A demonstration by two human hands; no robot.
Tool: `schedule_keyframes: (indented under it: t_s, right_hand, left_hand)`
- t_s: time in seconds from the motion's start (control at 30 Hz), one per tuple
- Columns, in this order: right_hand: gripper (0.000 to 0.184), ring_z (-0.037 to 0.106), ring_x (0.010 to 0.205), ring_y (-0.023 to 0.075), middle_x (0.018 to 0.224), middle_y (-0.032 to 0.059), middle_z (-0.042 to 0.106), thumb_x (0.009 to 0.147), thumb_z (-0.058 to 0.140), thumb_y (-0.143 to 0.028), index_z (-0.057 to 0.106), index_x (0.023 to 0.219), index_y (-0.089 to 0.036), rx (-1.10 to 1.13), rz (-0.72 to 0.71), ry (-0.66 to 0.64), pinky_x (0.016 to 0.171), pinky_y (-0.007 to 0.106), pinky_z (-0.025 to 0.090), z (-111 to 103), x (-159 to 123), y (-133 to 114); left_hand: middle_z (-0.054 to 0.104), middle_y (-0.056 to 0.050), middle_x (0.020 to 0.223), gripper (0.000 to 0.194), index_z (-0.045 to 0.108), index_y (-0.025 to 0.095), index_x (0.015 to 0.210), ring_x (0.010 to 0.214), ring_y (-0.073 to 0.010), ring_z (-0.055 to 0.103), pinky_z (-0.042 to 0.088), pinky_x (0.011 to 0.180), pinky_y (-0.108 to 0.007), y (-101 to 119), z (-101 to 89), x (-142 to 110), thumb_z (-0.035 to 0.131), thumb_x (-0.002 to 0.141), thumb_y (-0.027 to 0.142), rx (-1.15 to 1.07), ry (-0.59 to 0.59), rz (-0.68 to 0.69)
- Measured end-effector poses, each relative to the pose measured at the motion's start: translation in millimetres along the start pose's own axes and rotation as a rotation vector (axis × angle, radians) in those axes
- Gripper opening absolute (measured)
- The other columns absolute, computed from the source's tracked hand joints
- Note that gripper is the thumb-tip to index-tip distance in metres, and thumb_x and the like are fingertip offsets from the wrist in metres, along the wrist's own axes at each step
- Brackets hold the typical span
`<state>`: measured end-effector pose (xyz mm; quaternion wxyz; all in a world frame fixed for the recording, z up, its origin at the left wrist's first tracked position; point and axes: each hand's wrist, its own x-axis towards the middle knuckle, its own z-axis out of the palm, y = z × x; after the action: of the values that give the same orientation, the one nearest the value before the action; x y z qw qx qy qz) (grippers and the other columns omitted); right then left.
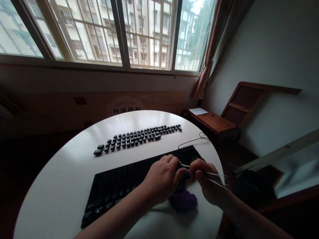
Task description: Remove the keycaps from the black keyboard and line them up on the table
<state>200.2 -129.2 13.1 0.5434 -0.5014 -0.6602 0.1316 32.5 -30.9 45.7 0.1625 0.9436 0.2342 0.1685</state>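
Observation:
A black keyboard (119, 181) lies aslant on a round white table, and both my hands are over its right part. My right hand (205, 179) is closed round a thin metal wire tool (215, 181), whose two prongs stick out to the right. The tool's other end reaches my left hand (165, 176). That hand has its fingers curled and its thumb close to the index finger; what they pinch is hidden. Beneath my hands lies a crumpled purple cloth (183, 200). Loose black keycaps (134, 137) stand in rows behind the keyboard.
The white table (59, 166) has a curved edge. A black cable (190, 142) runs from the keyboard toward its right edge. Beyond stand a wooden bench (214, 121) with a paper (198, 111) on it, a long cardboard box (159, 99) and a barred window.

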Motion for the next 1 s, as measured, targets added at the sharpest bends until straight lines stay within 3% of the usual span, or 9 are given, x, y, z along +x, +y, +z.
schedule_keyframes:
  t_s: [0.2, 0.33, 0.43, 0.6, 0.67, 0.73, 0.87, 1.0]
  right_hand:
    - [0.039, 0.048, 0.065, 0.0159, 0.072, 0.0025, 0.049, 0.102, 0.030, -0.039, 0.059, 0.083, -0.020, -0.216, -0.171, -0.005, 0.061, 0.031, 0.036, -6.3, 8.1, -25.7]
    - [0.041, 0.051, 0.086, 0.0204, 0.090, 0.0066, 0.052, 0.102, 0.031, -0.038, 0.062, 0.082, -0.020, -0.302, -0.153, 0.044, 0.076, 0.035, 0.039, -4.4, 11.2, -34.9]
    - [0.042, 0.051, 0.087, 0.0195, 0.092, 0.0060, 0.053, 0.102, 0.032, -0.039, 0.059, 0.076, -0.020, -0.104, -0.024, 0.099, 0.078, 0.035, 0.040, -0.6, 16.6, -29.3]
    - [0.040, 0.056, 0.078, 0.0184, 0.080, 0.0026, 0.052, 0.100, 0.037, -0.040, 0.039, 0.066, -0.020, 0.486, 0.213, 0.334, 0.076, 0.035, 0.048, -5.1, 35.1, -7.7]
    - [0.037, 0.053, 0.067, 0.0158, 0.074, 0.0010, 0.050, 0.100, 0.038, -0.040, 0.042, 0.068, -0.021, 0.487, 0.197, 0.260, 0.065, 0.031, 0.048, -8.3, 39.0, -3.9]
    - [0.030, 0.051, 0.062, 0.0138, 0.075, 0.0010, 0.052, 0.100, 0.040, -0.037, 0.054, 0.079, -0.021, 0.282, 0.121, 0.088, 0.059, 0.027, 0.045, -9.1, 40.1, -4.1]
    - [0.021, 0.058, 0.075, 0.0154, 0.089, 0.0044, 0.061, 0.095, 0.053, -0.026, 0.065, 0.113, -0.024, -0.136, -0.071, -0.222, 0.068, 0.027, 0.047, -3.5, 44.0, -7.9]
    - [0.021, 0.062, 0.077, 0.0145, 0.091, 0.0033, 0.065, 0.090, 0.060, -0.020, 0.068, 0.109, -0.024, -0.177, -0.083, -0.265, 0.071, 0.025, 0.049, 4.1, 55.8, -8.3]
  left_hand:
    - [0.059, -0.004, 0.093, 0.019, 0.049, 0.020, 0.087, 0.084, -0.0181, 0.055, 0.045, 0.074, -0.028, 1.2, -0.1, -6.7, 0.037, 0.098, 0.030, -0.134, 0.010, -0.001]
    - [0.059, -0.003, 0.089, 0.017, 0.050, 0.020, 0.086, 0.081, -0.0176, 0.056, 0.044, 0.073, -0.027, -1.5, 3.0, -8.1, 0.038, 0.095, 0.028, -0.128, 0.040, 0.035]
    - [0.057, -0.003, 0.080, 0.014, 0.048, 0.020, 0.078, 0.074, -0.0183, 0.055, 0.042, 0.066, -0.028, -3.8, 2.1, -8.5, 0.043, 0.090, 0.027, -0.007, 0.071, 0.060]
    - [0.057, -0.003, 0.075, 0.013, 0.048, 0.019, 0.075, 0.067, -0.0179, 0.053, 0.039, 0.060, -0.028, -7.9, -6.5, -9.3, 0.044, 0.086, 0.026, 0.063, 0.159, 0.056]
    - [0.058, -0.003, 0.076, 0.014, 0.048, 0.019, 0.077, 0.066, -0.0174, 0.053, 0.039, 0.060, -0.028, -9.0, -9.9, -9.2, 0.041, 0.087, 0.025, 0.046, 0.179, 0.018]
    - [0.058, -0.003, 0.078, 0.014, 0.049, 0.019, 0.079, 0.066, -0.0174, 0.054, 0.039, 0.061, -0.028, -9.7, -11.4, -9.0, 0.039, 0.088, 0.025, 0.025, 0.174, -0.001]
    - [0.061, -0.004, 0.088, 0.017, 0.052, 0.019, 0.089, 0.074, -0.0186, 0.057, 0.043, 0.067, -0.029, -11.0, -9.8, -8.3, 0.037, 0.092, 0.025, -0.030, 0.134, -0.011]
    - [0.063, -0.005, 0.093, 0.020, 0.054, 0.019, 0.094, 0.079, -0.0193, 0.060, 0.046, 0.072, -0.030, -13.1, -7.8, -6.8, 0.035, 0.095, 0.025, -0.073, 0.107, -0.077]
